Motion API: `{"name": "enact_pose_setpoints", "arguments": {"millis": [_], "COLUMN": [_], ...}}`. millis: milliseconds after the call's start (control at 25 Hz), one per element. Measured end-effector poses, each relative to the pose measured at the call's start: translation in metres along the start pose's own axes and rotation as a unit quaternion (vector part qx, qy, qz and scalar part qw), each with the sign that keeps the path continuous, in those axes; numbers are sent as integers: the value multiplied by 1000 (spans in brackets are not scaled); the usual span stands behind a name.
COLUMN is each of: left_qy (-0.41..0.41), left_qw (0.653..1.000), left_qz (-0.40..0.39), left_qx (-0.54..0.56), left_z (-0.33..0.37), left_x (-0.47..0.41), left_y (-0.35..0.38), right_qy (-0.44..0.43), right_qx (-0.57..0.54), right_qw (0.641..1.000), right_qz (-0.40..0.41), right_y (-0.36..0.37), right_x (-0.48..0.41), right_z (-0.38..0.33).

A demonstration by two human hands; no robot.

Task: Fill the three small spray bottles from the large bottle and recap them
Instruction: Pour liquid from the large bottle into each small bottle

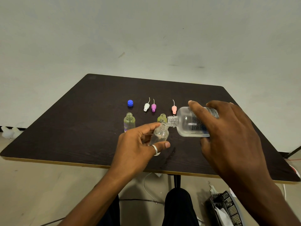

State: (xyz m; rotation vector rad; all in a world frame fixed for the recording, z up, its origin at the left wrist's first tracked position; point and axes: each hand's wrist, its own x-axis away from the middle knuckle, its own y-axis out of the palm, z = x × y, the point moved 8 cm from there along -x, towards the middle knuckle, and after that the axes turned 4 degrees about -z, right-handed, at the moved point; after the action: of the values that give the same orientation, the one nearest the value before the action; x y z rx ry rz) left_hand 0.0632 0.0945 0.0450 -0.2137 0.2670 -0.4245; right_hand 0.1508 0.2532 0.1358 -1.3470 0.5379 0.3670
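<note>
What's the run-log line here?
step: filling | right hand: grips tilted large bottle | left hand: holds small bottle under its mouth | spray caps: off, on table

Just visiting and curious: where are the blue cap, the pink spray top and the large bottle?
blue cap (130,103): head view, its top face.
pink spray top (174,109): head view, its pink body.
large bottle (185,123): head view, its clear shoulder.

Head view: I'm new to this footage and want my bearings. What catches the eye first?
Over the table, the right hand tips the large bottle, its open neck at the mouth of a small bottle held by the left hand. Behind sit a white top, purple top, pink top and, farthest left, a blue cap.
</note>
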Motion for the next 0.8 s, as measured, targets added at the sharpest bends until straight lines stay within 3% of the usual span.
{"name": "enact_pose_setpoints", "arguments": {"millis": [800], "left_qy": [2], "left_qw": [999], "left_qz": [12], "left_qx": [41], "left_z": [-6], "left_x": [1], "left_y": [5], "right_qy": [-5], "right_qx": [6], "right_qw": [1000], "right_qz": [4], "right_y": [-1], "right_x": [0], "right_z": [-1]}}
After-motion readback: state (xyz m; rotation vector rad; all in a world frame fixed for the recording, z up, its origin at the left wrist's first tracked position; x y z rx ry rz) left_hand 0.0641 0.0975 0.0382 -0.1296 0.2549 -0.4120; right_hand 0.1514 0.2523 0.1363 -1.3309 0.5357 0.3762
